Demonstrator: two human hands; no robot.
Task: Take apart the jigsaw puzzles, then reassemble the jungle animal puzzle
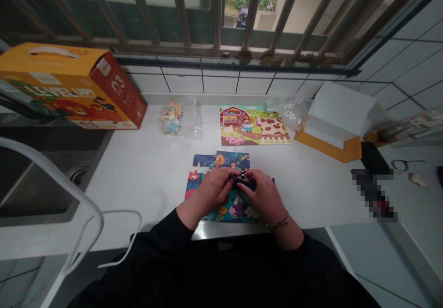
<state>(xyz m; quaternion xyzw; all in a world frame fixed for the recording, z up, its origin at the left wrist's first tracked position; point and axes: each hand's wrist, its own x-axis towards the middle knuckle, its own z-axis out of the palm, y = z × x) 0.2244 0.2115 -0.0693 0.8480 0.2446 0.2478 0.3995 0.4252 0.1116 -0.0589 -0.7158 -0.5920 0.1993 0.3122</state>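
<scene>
Black cloth (pixel 224 271) of my top lies nearest the view, its sleeves running out to both wrists, and beyond them my hands meet over a puzzle (pixel 230 208) on the white counter (pixel 148 165). Between my left hand (pixel 217 185) and my right hand (pixel 263 192) sits a small dark stack (pixel 244 179), its long axis seeming to run roughly side to side; it looks like puzzle pieces, though it is too small to count. My left fingers are curled in against its left end, and my right thumb and fingertips pinch it from the right, so both hands grip it and neither is clearly nearer. Which fingers bear the weight, I can't tell. Below the stack spreads the puzzle, wider than deep, its long side square to my body. Just past my fingertips, on the far side, lie some upper pieces (pixel 233 159), closer to my left hand than to my right; my hands hide much of where they meet the puzzle. Further off, apart from both hands, are the farm picture (pixel 254 125) straight ahead and the bag (pixel 172 118) to the left.
</scene>
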